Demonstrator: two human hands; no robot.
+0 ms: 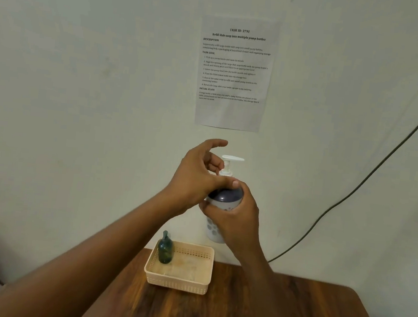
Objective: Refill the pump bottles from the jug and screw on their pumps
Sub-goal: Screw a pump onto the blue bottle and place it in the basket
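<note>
Head view: pump being screwed onto a bottle held up in the air above the worktop.

The right hand (233, 217) wraps its fingers (207, 207) round the body of the spotted bottle (215, 229), holding it upright well above the worktop (251, 313) and in front of the wall. The left hand (195, 180) sits at the neck, thumb and forefinger pinched at the collar of the white pump (230, 164), the other fingers spread loose. This looks like the tightening step; how far the thread has seated cannot be told. Next would be more turns until the collar stops, then setting the bottle down in the basket (178, 282), beside the green bottle (165, 248) already standing in its far-left corner. No jug is in view.
</note>
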